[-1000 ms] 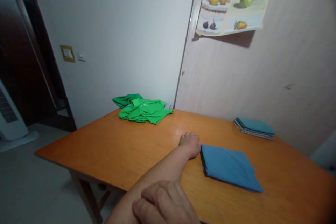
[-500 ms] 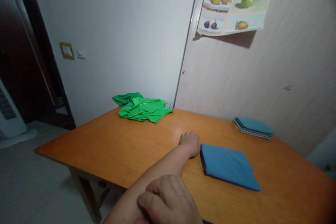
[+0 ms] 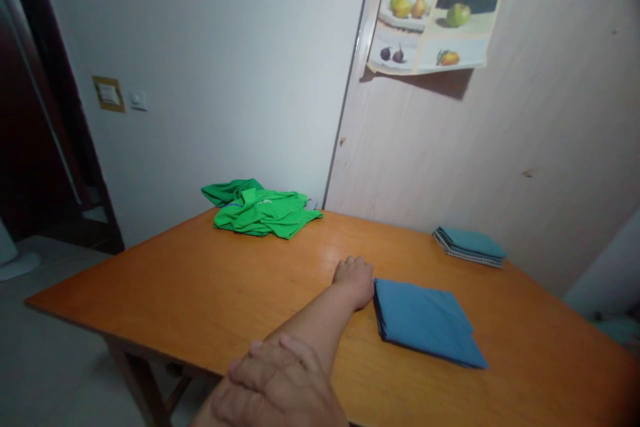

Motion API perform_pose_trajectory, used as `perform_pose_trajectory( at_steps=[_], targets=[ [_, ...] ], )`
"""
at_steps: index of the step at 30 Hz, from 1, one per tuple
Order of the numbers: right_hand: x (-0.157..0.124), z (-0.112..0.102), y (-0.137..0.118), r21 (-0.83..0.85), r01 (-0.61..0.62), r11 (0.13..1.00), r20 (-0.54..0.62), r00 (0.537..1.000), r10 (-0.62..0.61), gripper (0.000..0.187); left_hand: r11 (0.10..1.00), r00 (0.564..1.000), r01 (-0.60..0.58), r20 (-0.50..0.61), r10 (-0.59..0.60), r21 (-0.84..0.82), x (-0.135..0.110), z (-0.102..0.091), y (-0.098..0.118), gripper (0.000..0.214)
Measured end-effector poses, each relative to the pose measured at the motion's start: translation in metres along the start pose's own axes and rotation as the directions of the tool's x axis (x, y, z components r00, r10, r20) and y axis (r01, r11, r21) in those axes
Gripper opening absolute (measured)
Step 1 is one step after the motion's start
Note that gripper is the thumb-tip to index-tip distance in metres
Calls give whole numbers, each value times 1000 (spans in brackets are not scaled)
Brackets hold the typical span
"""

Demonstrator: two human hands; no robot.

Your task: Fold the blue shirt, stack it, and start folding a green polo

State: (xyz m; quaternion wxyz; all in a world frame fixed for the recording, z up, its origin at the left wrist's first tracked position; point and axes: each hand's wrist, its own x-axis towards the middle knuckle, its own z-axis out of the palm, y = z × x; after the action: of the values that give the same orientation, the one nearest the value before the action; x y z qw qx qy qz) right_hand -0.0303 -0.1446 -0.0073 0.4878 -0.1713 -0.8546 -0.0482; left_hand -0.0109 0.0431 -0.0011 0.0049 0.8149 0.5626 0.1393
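Note:
My left hand (image 3: 354, 280) rests on the wooden table at the end of my outstretched arm, palm down and fingers pointing away. It lies right beside the left edge of a folded blue cloth (image 3: 425, 323); whether the thumb touches the cloth is hidden. Nearer to me, my right hand (image 3: 283, 383) lies across my left forearm (image 3: 313, 323), back up, its fingers stretched out and a little apart. Neither hand shows anything held. A crumpled bright green garment (image 3: 267, 210) lies at the table's far left, against the wall.
A neat folded stack of teal and checked cloth (image 3: 470, 247) sits at the back right of the table (image 3: 165, 280). Behind the table, a fruit poster (image 3: 433, 30) hangs on the wall. A switch (image 3: 109, 94) and a dark doorway (image 3: 45, 113) are at left.
My right hand has shifted left and down over the left forearm, its curled fingers now straighter. The camera view has turned slightly right. The left hand stays beside the blue cloth.

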Motion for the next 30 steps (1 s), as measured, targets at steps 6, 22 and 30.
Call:
perform_pose_trajectory(
  at_steps=[6, 22, 30],
  targets=[
    [19, -42, 44, 61, -291, 955, 381, 891, 247, 42, 1000, 999, -8, -35, 9, 6, -6, -5, 0, 30],
    [-39, -123, 101, -89, -635, 767, 116, 759, 641, 38, 994, 1000, 22, 10, -21, -103, 4, -8, -4, 28],
    [-74, -175, 157, -333, -695, 637, -9, 678, 735, 47, 976, 1000, 17, -4, -18, -219, 6, -12, 1, 31]
  ],
)
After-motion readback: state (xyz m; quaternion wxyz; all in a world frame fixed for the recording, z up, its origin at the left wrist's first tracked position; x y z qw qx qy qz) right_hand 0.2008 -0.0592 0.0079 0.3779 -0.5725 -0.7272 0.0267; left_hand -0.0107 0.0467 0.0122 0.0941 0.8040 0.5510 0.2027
